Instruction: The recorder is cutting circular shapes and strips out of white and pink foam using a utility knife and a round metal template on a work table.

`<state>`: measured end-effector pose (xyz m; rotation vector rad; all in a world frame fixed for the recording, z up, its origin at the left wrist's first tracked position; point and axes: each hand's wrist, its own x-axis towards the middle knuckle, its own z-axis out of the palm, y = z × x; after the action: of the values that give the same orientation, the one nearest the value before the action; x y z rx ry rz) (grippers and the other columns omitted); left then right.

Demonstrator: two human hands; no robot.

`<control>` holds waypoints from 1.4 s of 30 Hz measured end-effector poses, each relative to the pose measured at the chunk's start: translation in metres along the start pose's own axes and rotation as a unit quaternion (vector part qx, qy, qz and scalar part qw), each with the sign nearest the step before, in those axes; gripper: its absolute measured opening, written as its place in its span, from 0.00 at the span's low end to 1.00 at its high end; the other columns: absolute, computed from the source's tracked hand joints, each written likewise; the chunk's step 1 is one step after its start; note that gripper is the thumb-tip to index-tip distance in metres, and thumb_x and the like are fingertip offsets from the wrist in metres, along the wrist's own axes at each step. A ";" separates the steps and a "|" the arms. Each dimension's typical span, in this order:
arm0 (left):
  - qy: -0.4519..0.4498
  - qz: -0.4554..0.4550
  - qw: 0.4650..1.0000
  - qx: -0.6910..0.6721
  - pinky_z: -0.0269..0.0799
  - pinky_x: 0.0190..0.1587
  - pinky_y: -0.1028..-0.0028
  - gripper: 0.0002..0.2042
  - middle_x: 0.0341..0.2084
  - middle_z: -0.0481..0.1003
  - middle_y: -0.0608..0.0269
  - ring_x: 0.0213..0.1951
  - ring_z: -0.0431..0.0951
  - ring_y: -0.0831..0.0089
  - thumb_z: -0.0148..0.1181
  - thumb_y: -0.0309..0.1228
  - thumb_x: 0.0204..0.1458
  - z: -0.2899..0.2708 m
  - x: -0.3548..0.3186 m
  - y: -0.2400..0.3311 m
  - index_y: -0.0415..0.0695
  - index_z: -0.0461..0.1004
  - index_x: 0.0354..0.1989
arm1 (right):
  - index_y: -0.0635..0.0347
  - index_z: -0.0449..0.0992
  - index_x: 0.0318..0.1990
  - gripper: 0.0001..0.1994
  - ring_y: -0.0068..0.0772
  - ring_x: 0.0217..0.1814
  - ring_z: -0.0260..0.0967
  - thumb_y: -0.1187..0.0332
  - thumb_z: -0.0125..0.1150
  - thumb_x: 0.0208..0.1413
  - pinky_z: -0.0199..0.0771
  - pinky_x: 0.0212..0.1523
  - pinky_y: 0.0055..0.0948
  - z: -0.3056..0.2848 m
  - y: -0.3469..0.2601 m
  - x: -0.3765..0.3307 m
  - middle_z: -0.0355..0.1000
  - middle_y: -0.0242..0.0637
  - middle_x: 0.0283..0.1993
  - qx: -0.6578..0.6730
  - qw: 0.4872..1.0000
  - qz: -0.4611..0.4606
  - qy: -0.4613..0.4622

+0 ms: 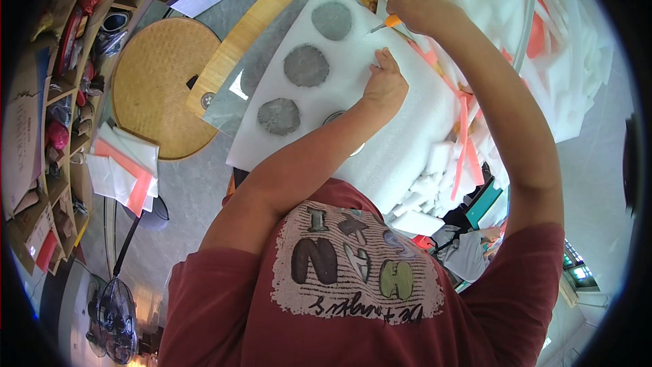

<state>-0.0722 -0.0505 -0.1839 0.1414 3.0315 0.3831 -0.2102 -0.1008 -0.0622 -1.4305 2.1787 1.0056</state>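
A thick white foam sheet point(305, 24) lies across the work surface, with several round holes showing grey beneath. My left hand point(387, 87) rests on the sheet to the right of the holes, fingers apart and slightly bent, holding nothing. Beyond it, my right hand point(422, 10) is closed round a tool with an orange and green handle point(392, 21). The tool's thin metal shaft points left, its tip at the foam near the farthest hole. My left forearm partly covers a metal-looking ring point(333, 117) at the sheet's near part.
White foam offcuts point(564, 75) and pink strips point(464, 136) are heaped on the right. A curved wooden table edge point(251, 17) borders a glass-like panel on the left. Farther left are a round woven board point(163, 88), shelves point(64, 109) and a standing fan point(115, 319).
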 end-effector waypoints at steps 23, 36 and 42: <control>-0.036 -0.011 0.991 -0.132 0.72 0.47 0.72 0.14 0.55 0.60 0.40 0.54 0.67 0.57 0.53 0.20 0.43 -0.026 -0.010 -0.027 0.27 0.71 0.40 | 0.44 0.76 0.41 0.17 0.35 0.46 0.69 0.76 0.52 0.43 0.69 0.41 0.34 0.041 0.019 -0.002 0.72 0.28 0.41 0.087 0.988 0.052 -0.114; 0.019 -0.040 0.986 -0.162 0.75 0.42 0.73 0.14 0.54 0.63 0.47 0.55 0.66 0.61 0.50 0.20 0.46 0.006 -0.006 -0.024 0.26 0.69 0.42 | 0.60 0.78 0.34 0.11 0.41 0.31 0.71 0.74 0.61 0.37 0.70 0.28 0.38 0.047 0.026 -0.003 0.74 0.39 0.32 0.081 0.981 -0.001 -0.178; 0.063 0.012 0.993 -0.097 0.75 0.41 0.73 0.11 0.53 0.65 0.48 0.51 0.70 0.64 0.51 0.21 0.45 0.000 -0.008 -0.036 0.31 0.72 0.38 | 0.57 0.76 0.36 0.08 0.37 0.31 0.70 0.71 0.54 0.47 0.70 0.29 0.35 0.026 0.019 -0.019 0.72 0.37 0.31 0.109 0.969 0.044 -0.219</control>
<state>-0.0677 -0.0862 -0.1920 0.1468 3.0951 0.7099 -0.2215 -0.0648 -0.0611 -0.9165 1.9629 0.9676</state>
